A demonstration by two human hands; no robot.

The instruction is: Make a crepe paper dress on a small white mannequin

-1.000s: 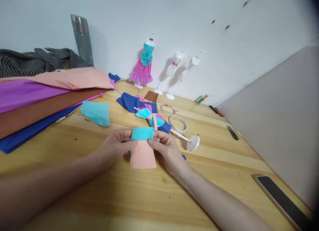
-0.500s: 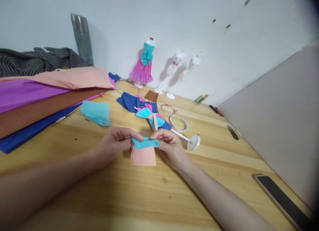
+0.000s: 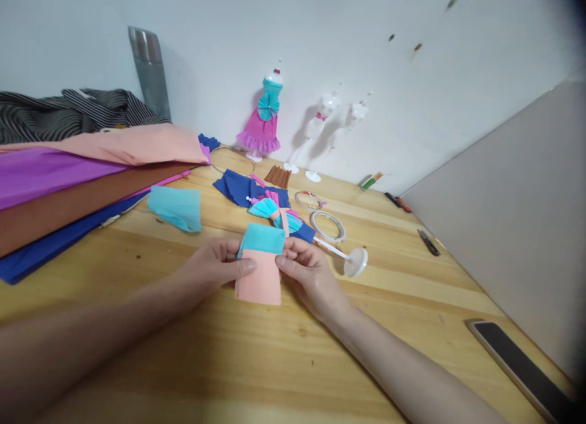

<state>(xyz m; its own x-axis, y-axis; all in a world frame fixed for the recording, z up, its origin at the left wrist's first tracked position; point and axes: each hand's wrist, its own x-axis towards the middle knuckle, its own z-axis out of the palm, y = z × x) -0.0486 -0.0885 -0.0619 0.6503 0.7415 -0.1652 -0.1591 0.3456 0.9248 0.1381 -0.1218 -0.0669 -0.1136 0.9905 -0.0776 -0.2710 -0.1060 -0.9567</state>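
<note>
Between my hands is a small two-coloured piece of crepe paper point(image 3: 259, 280), peach below with a turquoise band point(image 3: 263, 238) standing up along its top. My left hand point(image 3: 218, 262) pinches its left side, thumb on the front. On the right edge, my right hand point(image 3: 307, 268) grips it between thumb and fingers. Just beyond lies a mini mannequin on its side, dressed in a turquoise bow point(image 3: 263, 208) and dark blue paper, its round white base point(image 3: 356, 263) to the right. A loose turquoise paper piece point(image 3: 178, 207) rests on the table to the left.
Folded crepe paper sheets point(image 3: 68, 189) lie at the left, a bottle point(image 3: 150, 76) behind them. Along the wall stand a mannequin in a pink skirt point(image 3: 260, 131) and two white mannequins point(image 3: 315, 128). Tape rolls point(image 3: 328, 227), a cutter point(image 3: 428, 243) and a phone point(image 3: 517, 366) lie rightward.
The turquoise band, folded down over the peach paper before, now stands up flat above it. My thumbs have shifted down onto the peach part's sides.
</note>
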